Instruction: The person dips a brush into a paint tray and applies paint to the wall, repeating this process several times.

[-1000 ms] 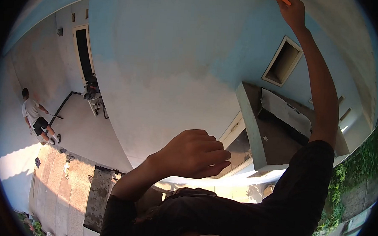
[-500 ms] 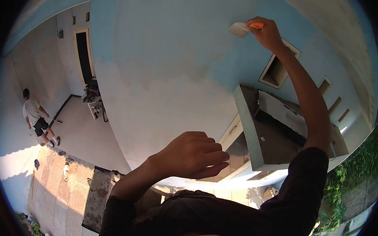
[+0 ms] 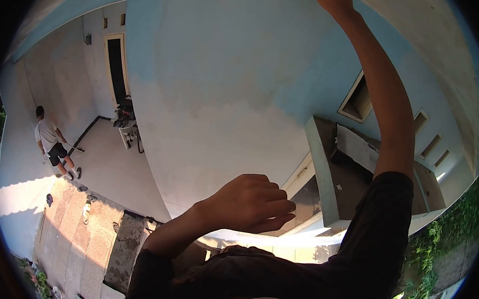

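Observation:
My left hand [image 3: 255, 204] hangs in front of my chest, its fingers curled into a loose fist. Nothing shows in it, and it is apart from the wall. My right hand [image 3: 335, 2] is raised at the top edge of the view, close to the upper wall. Its fingers are cut off by the frame, and so is whatever they hold. The wall [image 3: 220, 94] before me is blue higher up, with uneven greyish-white patches lower down.
A concrete ledge [image 3: 323, 173] juts from the wall below a framed window opening [image 3: 357, 101]. At far left, a person [image 3: 53, 142] stands holding a long stick. Assorted items [image 3: 126, 119] are piled beside a doorway. Greenery [image 3: 440, 252] grows at lower right.
My right hand has moved up, taking the orange-handled tool with a broad pale end out of view. The scene has shifted slightly down and right. My left hand stays curled.

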Demonstrator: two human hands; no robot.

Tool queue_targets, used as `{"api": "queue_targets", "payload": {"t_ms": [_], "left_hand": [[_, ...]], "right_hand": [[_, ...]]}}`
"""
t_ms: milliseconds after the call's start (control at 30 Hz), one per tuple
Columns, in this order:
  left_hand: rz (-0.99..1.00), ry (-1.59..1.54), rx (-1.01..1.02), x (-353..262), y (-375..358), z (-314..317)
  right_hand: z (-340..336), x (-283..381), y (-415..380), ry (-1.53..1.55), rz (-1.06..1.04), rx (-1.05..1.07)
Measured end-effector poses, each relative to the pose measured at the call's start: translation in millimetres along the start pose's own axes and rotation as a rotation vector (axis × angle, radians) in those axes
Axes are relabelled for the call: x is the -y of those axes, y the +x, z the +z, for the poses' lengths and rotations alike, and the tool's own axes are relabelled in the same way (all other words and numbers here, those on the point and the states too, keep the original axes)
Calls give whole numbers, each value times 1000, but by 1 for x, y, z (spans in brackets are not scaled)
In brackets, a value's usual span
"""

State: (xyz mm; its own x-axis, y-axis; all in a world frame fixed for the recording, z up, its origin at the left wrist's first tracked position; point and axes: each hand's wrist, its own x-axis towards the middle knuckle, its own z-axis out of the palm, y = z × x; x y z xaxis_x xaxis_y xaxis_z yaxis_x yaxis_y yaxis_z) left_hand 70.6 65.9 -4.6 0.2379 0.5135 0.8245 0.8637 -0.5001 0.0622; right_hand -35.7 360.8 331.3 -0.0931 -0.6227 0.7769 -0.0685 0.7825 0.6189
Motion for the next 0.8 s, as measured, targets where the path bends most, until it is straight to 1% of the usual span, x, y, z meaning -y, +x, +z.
{"api": "queue_targets", "payload": {"t_ms": [133,200,267,333,367,433,467,533,567,633,667,733,767,800], "left_hand": [[18,1,-27,2,0,-3],[20,8,-34,1,-1,-5],[25,22,-46,3,-1,-9],[32,16,-57,4,-2,-8],[31,14,-56,4,-2,-8],[35,16,-59,5,-2,-9],[31,18,-61,5,-2,-10],[34,25,-62,4,-2,-12],[32,23,-62,3,-2,-13],[38,20,-77,1,-2,-15],[42,27,-82,1,-2,-15],[42,39,-65,0,-3,-14],[42,38,-63,0,-3,-14],[41,30,-66,1,-3,-13]], "right_hand": [[25,17,-6,-12,35,69],[27,42,-11,-230,99,388],[27,48,7,-195,87,383],[27,49,25,-91,102,92],[33,39,29,-91,103,94],[42,24,42,-9,53,-13],[47,24,40,-4,51,-14],[60,31,29,-26,49,96],[61,43,22,-25,50,98],[58,70,5,-110,65,409],[53,80,9,-111,57,405],[44,92,19,-120,99,304],[47,86,24,-121,101,304],[54,73,31,-114,83,193]]}}
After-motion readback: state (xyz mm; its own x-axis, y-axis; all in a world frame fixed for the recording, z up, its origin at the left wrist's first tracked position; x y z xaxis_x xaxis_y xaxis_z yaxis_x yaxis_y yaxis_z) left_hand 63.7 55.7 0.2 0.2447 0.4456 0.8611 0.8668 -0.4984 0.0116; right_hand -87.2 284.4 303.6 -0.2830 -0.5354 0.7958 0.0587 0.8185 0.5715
